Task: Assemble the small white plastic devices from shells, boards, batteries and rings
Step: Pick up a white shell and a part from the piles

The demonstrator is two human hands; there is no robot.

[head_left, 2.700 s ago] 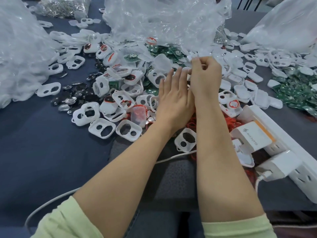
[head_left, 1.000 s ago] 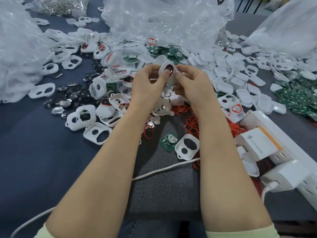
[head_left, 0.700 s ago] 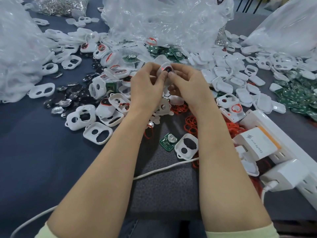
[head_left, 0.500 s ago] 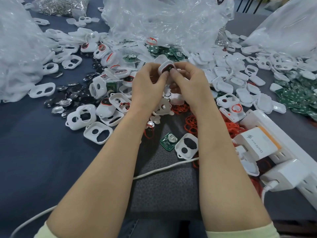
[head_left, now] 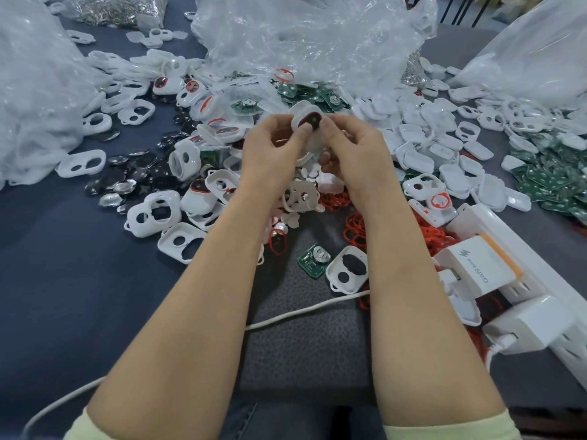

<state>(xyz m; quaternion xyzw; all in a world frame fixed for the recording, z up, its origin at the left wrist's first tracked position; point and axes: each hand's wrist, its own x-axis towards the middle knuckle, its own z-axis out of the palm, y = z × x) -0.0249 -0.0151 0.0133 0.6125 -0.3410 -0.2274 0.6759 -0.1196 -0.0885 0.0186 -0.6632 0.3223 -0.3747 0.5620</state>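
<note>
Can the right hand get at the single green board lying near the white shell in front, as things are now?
Probably not yet: the right hand and left hand both grip a white device. The green board itself lies uncovered between the forearms, beside a white shell.

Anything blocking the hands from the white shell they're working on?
Nothing visible. The left hand and right hand both already pinch the small white plastic shell with the red-ringed dark opening, thumbs on its face, raised above the pile of loose white shells. No part sits between the fingers and it.
</note>
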